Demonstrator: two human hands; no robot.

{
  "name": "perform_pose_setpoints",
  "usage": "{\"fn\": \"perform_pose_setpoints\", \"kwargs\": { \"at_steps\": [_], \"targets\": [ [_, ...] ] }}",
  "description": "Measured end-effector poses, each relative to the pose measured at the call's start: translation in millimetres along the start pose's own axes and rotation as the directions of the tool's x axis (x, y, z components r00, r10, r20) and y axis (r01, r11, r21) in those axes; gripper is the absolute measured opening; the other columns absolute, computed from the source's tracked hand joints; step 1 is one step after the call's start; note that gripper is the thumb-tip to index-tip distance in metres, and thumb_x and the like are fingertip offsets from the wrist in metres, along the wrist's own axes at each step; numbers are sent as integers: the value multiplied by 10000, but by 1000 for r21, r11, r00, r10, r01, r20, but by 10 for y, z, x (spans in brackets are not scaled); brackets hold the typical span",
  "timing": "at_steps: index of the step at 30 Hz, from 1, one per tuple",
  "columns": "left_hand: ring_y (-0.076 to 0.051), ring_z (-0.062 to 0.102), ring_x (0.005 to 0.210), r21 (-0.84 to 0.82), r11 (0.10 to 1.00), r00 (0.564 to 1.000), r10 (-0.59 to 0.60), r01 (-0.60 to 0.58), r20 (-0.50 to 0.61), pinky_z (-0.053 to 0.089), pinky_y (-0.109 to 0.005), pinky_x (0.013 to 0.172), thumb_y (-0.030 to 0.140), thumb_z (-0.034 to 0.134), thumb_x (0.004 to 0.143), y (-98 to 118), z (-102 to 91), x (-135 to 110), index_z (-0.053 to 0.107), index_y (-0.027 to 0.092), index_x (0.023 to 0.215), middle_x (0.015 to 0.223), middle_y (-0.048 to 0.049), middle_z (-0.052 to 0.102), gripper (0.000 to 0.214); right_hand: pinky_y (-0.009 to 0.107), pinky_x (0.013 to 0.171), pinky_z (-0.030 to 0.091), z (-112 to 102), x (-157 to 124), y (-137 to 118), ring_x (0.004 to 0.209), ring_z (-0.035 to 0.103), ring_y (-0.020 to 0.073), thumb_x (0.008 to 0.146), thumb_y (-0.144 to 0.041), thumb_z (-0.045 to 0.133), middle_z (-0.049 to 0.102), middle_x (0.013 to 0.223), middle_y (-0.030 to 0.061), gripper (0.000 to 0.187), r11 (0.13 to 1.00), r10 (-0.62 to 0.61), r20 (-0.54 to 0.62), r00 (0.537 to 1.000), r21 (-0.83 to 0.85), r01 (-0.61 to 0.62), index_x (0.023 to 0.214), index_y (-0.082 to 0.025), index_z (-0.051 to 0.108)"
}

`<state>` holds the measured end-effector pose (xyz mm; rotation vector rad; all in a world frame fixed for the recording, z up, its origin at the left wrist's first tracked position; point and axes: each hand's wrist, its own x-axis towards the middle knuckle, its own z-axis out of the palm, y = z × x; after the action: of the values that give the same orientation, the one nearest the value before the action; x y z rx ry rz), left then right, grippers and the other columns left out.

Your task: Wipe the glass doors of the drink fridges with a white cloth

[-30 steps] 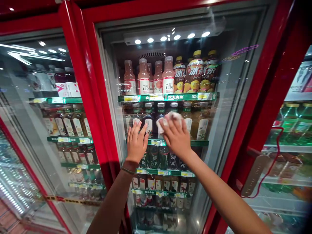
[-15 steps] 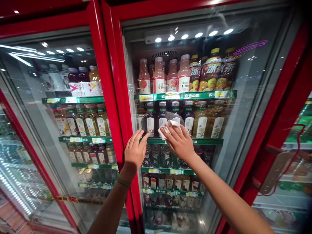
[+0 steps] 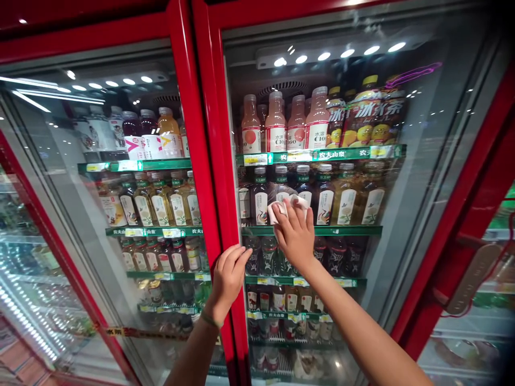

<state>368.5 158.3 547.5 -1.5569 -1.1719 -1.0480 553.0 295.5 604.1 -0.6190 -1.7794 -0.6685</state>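
Observation:
My right hand [image 3: 295,233] presses a crumpled white cloth [image 3: 287,206] flat against the glass door [image 3: 418,161] of a red drinks fridge, at the height of the second shelf. Its fingers lie over the cloth. My left hand [image 3: 228,279] rests lower, on the red door frame [image 3: 213,177] between two doors, fingers loosely bent and touching the frame's edge, holding nothing. A thin band circles the left wrist. Behind the glass stand rows of bottles [image 3: 281,126] on green-edged shelves [image 3: 322,155].
A second glass door [image 3: 80,214] on the left shows more bottled drinks. Another red-framed fridge door with a grey handle [image 3: 466,279] stands at the far right. Ceiling lights reflect in the glass.
The view has shifted left, so the fridge sits further right. My left hand slid down and off the glass onto the red frame. My right hand kept the cloth on the glass near the second shelf.

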Motion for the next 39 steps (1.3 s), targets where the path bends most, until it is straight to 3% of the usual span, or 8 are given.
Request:
{"fn": "perform_pose_setpoints", "kwargs": {
  "at_steps": [6, 9, 12, 18, 23, 29, 34, 39],
  "targets": [
    [-192, 664, 1007, -16, 965, 961, -264, 263, -86, 593, -340, 895, 132, 584, 966, -26, 14, -183, 659, 256, 1335, 1086, -90, 633, 396, 459, 1284, 196, 92, -240, -242, 1387, 522, 231, 1024, -319, 528, 508, 1581, 12, 660, 956, -293, 139, 946, 62, 287, 1631, -331, 270],
    [-175, 665, 973, -67, 940, 939, -339, 335, -66, 588, -327, 888, 173, 584, 983, -31, 39, -222, 607, 241, 1388, 1077, -82, 611, 411, 472, 1286, 180, 129, -222, -320, 1385, 525, 240, 1019, -316, 531, 508, 1580, 28, 647, 980, -200, 105, 974, 20, 199, 1623, -331, 301],
    [-173, 668, 953, -84, 936, 937, -347, 343, -44, 588, -316, 860, 169, 573, 991, -35, 71, -245, 542, 227, 1443, 1052, -80, 626, 457, 532, 1285, 140, 182, -193, -457, 1417, 492, 274, 1019, -312, 525, 482, 1596, 60, 619, 997, -71, 64, 995, -18, 72, 1612, -311, 345],
    [-192, 663, 964, -61, 939, 940, -340, 337, -28, 572, -342, 879, 182, 529, 1005, -31, 100, -270, 520, 226, 1467, 1048, -91, 638, 463, 441, 1287, 214, 269, -529, -586, 1284, 587, 189, 1019, -279, 536, 546, 1550, 0, 590, 944, -328, 142, 934, 72, 321, 1587, -340, 387],
    [-201, 650, 925, -61, 931, 932, -362, 361, -3, 562, -351, 867, 196, 496, 1015, -31, 65, -251, 464, 228, 1522, 1010, -86, 643, 509, 505, 1276, 225, 403, -606, -764, 1330, 568, 256, 1006, -297, 545, 539, 1553, 60, 603, 992, -127, 73, 989, 14, 126, 1591, -295, 397],
    [-199, 651, 930, -85, 950, 953, -297, 302, 66, 562, -348, 877, 191, 473, 1022, -87, -27, -224, 371, 261, 1583, 1021, -85, 653, 575, 386, 1277, 244, 358, -707, -707, 1239, 613, 146, 1027, -199, 501, 616, 1484, 6, 558, 937, -348, 131, 928, 85, 339, 1570, -299, 421],
    [-187, 653, 955, -128, 941, 949, -306, 314, 83, 559, -341, 905, 177, 462, 1021, -114, -64, -252, 349, 282, 1595, 1044, -83, 640, 594, 495, 1286, 202, 336, -610, -723, 1361, 541, 239, 1015, -266, 528, 532, 1559, 78, 599, 993, -118, 106, 987, 3, 119, 1597, -262, 384],
    [-176, 652, 934, -146, 931, 942, -324, 334, 90, 556, -336, 899, 201, 469, 1027, -117, -50, -290, 376, 284, 1583, 1051, -82, 625, 570, 400, 1272, 260, 259, -771, -577, 1279, 588, 162, 1020, -213, 512, 587, 1515, 14, 579, 952, -304, 189, 934, 45, 301, 1583, -295, 399]
  ]
}}
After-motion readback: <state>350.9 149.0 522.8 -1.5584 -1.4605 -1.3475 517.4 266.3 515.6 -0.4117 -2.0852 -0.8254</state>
